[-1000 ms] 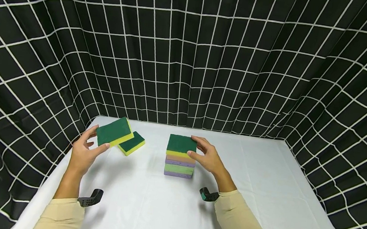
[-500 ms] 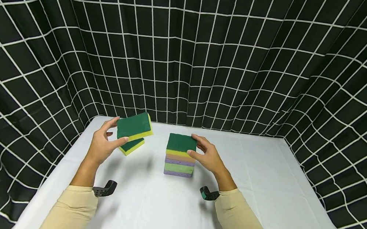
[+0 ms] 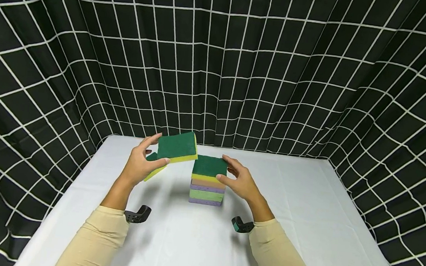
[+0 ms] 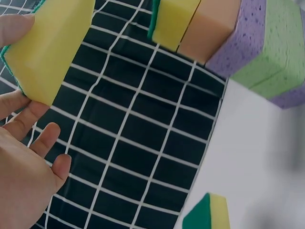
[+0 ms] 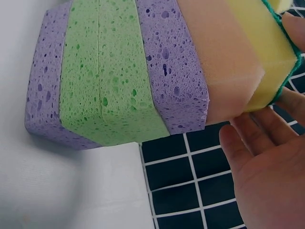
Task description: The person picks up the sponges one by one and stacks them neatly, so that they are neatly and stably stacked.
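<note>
My left hand (image 3: 138, 164) pinches a yellow sponge with a green scouring face (image 3: 177, 146) by its left end, thumb in front and fingers behind. This sponge is held in the air, green side up, its right corner overlapping the stack's top in the head view. My right hand (image 3: 244, 185) holds the top green-and-yellow sponge (image 3: 209, 167) of the stack at its right end. Beneath it lie an orange sponge (image 5: 214, 71), a purple one (image 5: 171, 71), two light green ones (image 5: 112, 76) and a purple one (image 5: 45, 90) at the bottom.
Another green-and-yellow sponge (image 4: 207, 214) lies on the white-covered table (image 3: 286, 208), partly hidden behind my left hand in the head view. A black curtain with a white grid (image 3: 219, 65) surrounds the table's back and sides.
My left hand has carried its sponge rightward from the left side of the table toward the stack. The right hand has stayed at the stack's top sponge.
</note>
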Motion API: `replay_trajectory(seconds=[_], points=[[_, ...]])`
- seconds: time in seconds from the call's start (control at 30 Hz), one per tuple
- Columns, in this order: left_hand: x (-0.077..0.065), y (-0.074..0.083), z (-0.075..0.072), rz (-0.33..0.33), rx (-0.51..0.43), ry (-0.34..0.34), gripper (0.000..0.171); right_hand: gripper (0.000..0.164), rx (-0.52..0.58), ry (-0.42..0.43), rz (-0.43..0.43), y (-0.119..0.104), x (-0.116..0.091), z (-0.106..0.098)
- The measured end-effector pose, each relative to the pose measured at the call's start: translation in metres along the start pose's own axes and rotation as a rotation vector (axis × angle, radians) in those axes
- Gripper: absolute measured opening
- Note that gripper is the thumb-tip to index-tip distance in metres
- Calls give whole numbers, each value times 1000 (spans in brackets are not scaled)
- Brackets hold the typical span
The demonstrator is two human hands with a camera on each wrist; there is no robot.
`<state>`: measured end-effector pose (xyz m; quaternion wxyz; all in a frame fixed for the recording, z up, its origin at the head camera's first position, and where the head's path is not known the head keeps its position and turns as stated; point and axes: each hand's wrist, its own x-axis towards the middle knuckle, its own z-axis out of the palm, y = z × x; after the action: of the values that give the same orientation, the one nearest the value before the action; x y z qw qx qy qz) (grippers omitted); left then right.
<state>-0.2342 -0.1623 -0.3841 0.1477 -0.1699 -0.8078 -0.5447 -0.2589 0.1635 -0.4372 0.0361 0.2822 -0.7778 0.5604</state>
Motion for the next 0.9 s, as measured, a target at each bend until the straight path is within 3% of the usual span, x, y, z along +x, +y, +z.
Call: replay_trajectory(seconds=[0.1, 0.33, 0.5, 0.6, 0.7, 0.8, 0.9], points=[[4, 5, 7, -4, 1, -27, 75, 64, -1, 5, -9, 5, 0, 0], [3, 41, 17, 14, -5, -97, 71, 65, 16, 2, -21, 7, 0, 0], [5, 47, 26, 4, -25, -135, 69, 65, 5, 5, -6, 5, 0, 0], [7, 47, 32, 3, -36, -159, 70, 66, 1, -1, 1, 1, -1, 0], [9, 47, 38, 2, -39, -181, 70, 66, -11, -10, 20, -17, -3, -1], [16, 27, 48, 11, -46, -195, 73, 67, -31, -14, 50, -28, -3, -1], [22, 6, 56, 21, -48, -208, 74, 69, -37, -3, 46, -16, -1, 0]])
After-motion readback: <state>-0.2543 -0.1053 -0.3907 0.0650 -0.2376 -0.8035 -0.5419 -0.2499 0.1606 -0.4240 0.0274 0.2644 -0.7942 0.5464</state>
